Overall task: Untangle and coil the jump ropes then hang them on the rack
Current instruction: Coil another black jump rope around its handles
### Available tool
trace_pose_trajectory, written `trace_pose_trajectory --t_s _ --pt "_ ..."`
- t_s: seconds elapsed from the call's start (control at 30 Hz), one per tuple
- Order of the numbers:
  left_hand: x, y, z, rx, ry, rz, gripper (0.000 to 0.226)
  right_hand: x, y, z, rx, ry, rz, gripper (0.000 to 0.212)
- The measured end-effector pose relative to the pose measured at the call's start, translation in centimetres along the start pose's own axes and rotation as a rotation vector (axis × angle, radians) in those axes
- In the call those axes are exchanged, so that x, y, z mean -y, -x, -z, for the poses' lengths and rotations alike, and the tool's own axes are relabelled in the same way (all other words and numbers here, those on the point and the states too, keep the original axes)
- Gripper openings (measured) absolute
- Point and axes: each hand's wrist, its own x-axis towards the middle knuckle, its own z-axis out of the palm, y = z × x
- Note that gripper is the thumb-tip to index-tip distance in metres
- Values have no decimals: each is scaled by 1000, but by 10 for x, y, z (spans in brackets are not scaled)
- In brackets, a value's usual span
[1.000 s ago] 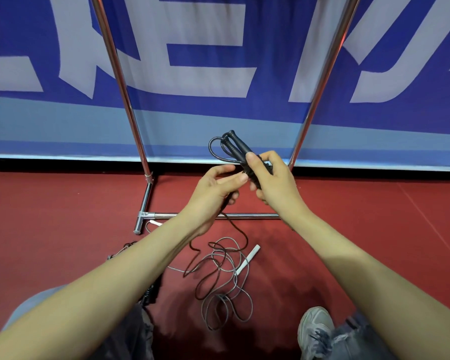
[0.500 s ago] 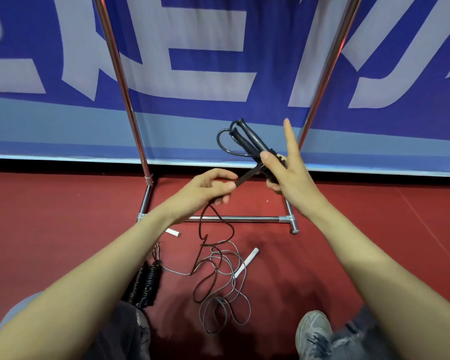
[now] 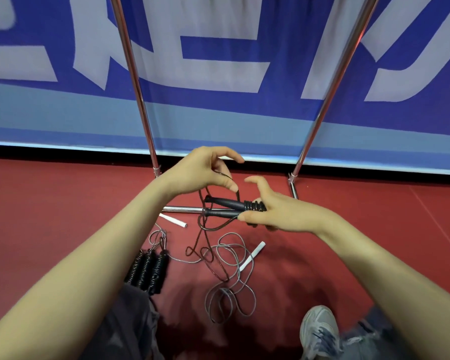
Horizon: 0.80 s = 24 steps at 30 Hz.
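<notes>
My right hand [image 3: 276, 209] holds the two black handles [image 3: 226, 207] of a jump rope side by side, pointing left, with several turns of dark cord wound round them near my fingers. My left hand [image 3: 205, 170] is raised just above and pinches the dark cord [image 3: 205, 229], which loops down to the floor. A grey rope [image 3: 231, 281] with white handles [image 3: 252, 255] lies tangled on the red floor below. A black coiled bundle [image 3: 148, 271] rests by my left knee. The chrome rack [image 3: 140, 100] stands behind my hands.
The rack's base bar [image 3: 182, 209] runs across the floor under my hands, and its right post [image 3: 330, 87] slants upward. A blue and white banner [image 3: 218, 61] covers the wall behind. My grey shoe [image 3: 320, 331] sits at lower right.
My right hand has dropped and turned the black handles from pointing up to lying level. My left hand has risen above them, drawing the dark cord up and over.
</notes>
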Motion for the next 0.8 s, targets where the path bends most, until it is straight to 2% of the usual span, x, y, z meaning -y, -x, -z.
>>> trace_pose_trajectory --t_s 0.07,0.13,0.23,0.33,0.4,0.47,0.57,0.63,0.7,0.8 --pt "-8 3 -12 -81 -6 -26 40 -7 -7 1 -132 180 -32 74" --pt "-13 4 -26 -143 34 -61 32 -13 -13 8 -320 235 -27 73" --pt "-14 3 -39 -191 125 -86 37 -15 -18 17 -521 43 40 72" --pt "-12 2 -46 -258 268 -50 48 -15 -21 19 -666 -12 91 59" --pt "-12 1 -48 -270 319 -14 41 -15 -22 19 -752 -69 113 51" --pt "-14 0 -49 -228 436 14 29 -13 -20 23 -797 -132 134 46" --pt "-17 -2 -47 -176 710 103 33 -9 -16 27 -821 -157 159 41" --pt "-16 -3 -46 -177 778 116 25 -8 -16 26 -835 -170 140 46" --pt "-12 -4 -47 -198 712 59 18 -8 -17 26 -847 -190 118 53" --pt "-7 -4 -48 -218 504 -47 23 -5 -14 30 -813 -271 132 56"
